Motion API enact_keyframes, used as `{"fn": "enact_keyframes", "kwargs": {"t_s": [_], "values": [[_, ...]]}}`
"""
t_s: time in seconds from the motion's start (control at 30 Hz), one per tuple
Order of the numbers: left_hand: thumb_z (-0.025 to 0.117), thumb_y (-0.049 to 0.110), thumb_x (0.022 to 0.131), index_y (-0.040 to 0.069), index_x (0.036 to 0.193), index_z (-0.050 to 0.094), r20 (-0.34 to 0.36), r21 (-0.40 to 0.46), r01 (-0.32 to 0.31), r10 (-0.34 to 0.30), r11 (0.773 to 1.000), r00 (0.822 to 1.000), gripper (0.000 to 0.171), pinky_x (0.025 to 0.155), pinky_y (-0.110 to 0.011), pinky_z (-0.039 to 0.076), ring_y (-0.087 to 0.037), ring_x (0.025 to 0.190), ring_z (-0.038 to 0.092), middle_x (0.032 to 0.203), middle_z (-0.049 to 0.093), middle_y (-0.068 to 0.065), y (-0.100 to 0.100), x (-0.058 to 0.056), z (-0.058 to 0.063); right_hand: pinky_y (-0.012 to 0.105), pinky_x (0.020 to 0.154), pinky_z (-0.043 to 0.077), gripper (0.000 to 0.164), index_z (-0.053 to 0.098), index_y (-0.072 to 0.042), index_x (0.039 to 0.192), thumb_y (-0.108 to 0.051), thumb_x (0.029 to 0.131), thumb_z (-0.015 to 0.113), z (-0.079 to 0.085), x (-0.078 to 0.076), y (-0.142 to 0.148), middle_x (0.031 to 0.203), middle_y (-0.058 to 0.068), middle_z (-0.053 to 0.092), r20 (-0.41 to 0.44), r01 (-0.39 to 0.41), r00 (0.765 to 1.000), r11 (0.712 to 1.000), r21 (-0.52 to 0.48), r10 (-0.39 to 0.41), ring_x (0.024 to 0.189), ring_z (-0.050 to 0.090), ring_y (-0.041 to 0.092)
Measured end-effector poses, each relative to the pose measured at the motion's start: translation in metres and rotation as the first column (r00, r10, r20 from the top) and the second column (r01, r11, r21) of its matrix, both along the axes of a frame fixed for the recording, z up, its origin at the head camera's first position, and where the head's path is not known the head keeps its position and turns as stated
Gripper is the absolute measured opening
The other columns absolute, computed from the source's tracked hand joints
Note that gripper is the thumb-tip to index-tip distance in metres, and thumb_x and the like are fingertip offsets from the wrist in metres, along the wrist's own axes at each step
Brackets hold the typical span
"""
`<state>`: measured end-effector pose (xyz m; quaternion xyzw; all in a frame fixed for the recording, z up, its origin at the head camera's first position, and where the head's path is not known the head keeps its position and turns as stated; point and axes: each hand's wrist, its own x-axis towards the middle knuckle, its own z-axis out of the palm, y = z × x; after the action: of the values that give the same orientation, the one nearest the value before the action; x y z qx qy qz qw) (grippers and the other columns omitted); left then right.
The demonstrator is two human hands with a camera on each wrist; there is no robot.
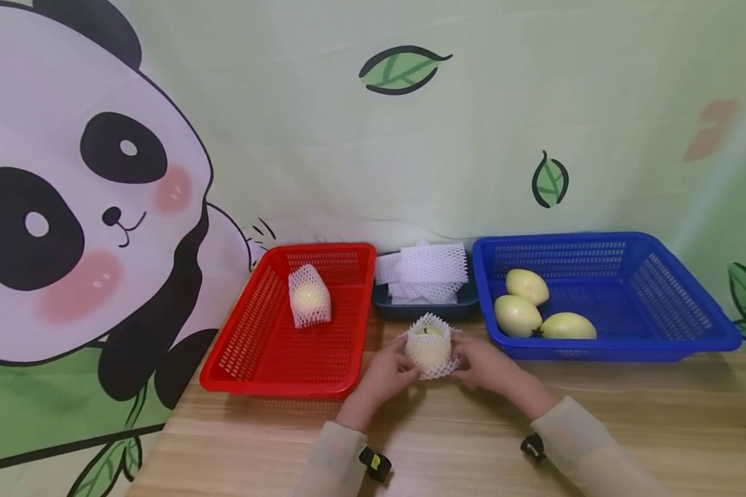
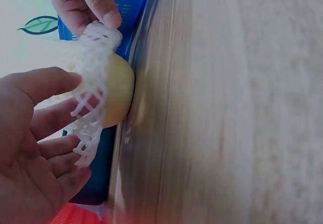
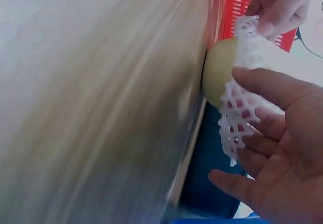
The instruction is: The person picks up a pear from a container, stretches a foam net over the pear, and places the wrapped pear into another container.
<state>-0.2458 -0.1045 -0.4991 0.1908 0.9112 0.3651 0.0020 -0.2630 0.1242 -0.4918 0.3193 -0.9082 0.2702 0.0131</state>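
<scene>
A pale yellow pear (image 1: 429,351) stands on the wooden table between the two hands, a white foam net sleeve (image 1: 438,373) drawn partly around it. My left hand (image 1: 387,373) pinches the sleeve's edge from the left, thumb in front and fingers behind the mesh. On the opposite side my right hand (image 1: 488,362) pinches the sleeve too, as the right wrist view shows with its thumb (image 3: 262,85) on the mesh. The lower part of the pear (image 2: 121,90) is bare below the net in the left wrist view.
At left a red basket (image 1: 342,386) holds one pear in a net (image 1: 311,298). Behind the hands, a dark teal tray (image 1: 398,310) carries a pile of foam nets (image 1: 432,266). The blue basket (image 1: 696,345) at right contains three bare pears (image 1: 518,316).
</scene>
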Motion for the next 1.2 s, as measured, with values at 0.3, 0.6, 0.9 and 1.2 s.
{"fn": "enact_keyframes", "kwargs": {"t_s": [0.3,0.6,0.9,1.2], "values": [[0.073,0.006,0.080,-0.004,0.069,0.062,0.048,0.118,-0.073,0.068,0.990,0.997,0.018,0.082,-0.029,0.053,-0.029,0.099,0.063,0.108,0.069,-0.023,0.002,-0.002,-0.003,0.059,0.112,0.045,0.019,0.076,-0.003,0.086,-0.014,0.094,0.062,-0.002,-0.003,0.003,0.142,0.037,0.055,0.158,-0.007,0.987,0.997,-0.071,0.018,0.135,0.051,0.055],[0.075,-0.005,0.078,0.000,0.085,0.050,0.095,0.171,-0.141,0.126,0.975,0.987,0.027,0.068,-0.022,0.041,-0.016,0.078,0.048,0.081,0.054,-0.009,0.000,-0.005,-0.003,0.056,0.104,0.051,0.006,0.068,-0.003,0.082,-0.003,0.088,0.067,-0.005,-0.007,0.002,0.128,0.033,0.065,0.114,-0.004,0.993,0.995,-0.098,0.015,0.123,0.061,0.050],[0.081,-0.004,0.075,-0.011,0.144,0.038,0.123,0.204,-0.171,0.148,0.964,0.981,0.081,0.101,-0.054,0.055,-0.041,0.112,0.062,0.121,0.060,-0.030,0.004,-0.008,-0.003,0.023,0.067,0.042,0.007,0.062,-0.005,0.086,-0.005,0.089,0.068,-0.011,-0.007,0.006,0.080,0.001,0.060,0.177,0.044,0.984,0.996,-0.083,-0.028,0.074,0.050,0.009],[0.088,0.021,0.075,0.000,0.158,0.027,0.180,0.241,-0.187,0.146,0.952,0.973,0.105,0.114,-0.058,0.045,-0.041,0.130,0.055,0.150,0.050,-0.026,0.024,-0.017,0.001,0.035,0.079,0.052,0.006,0.064,-0.007,0.087,-0.007,0.091,0.069,-0.004,0.005,0.012,0.090,0.004,0.068,0.068,0.036,0.997,0.995,-0.092,-0.029,0.087,0.060,0.016]]}}
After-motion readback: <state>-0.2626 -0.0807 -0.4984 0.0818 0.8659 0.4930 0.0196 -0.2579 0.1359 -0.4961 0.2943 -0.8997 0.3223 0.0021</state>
